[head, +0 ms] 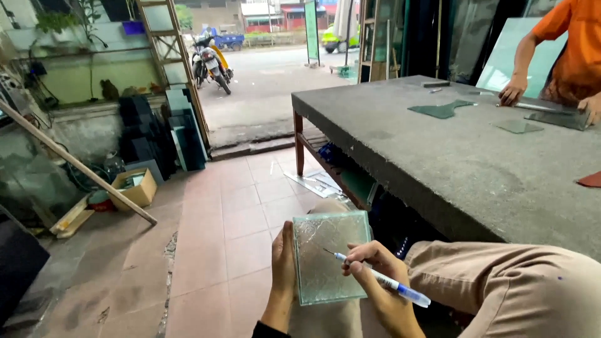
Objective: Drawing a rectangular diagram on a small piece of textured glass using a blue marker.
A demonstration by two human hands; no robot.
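My left hand [283, 269] grips the left edge of a small square pane of patterned, greenish glass [325, 263], held upright in front of my knees. My right hand [375, 275] holds a blue and white pen [382, 280] with its thin tip touching the face of the glass near the middle. My right arm, in a beige sleeve [513, 288], comes in from the right.
A big grey felt-topped table [438, 156] stands to my right with glass offcuts [441, 109] on it. Another person in an orange shirt [573, 56] works at its far end. Stacked glass sheets [181, 131], a cardboard box [134, 188], a ladder and a parked motorbike [210, 62] lie ahead on the left.
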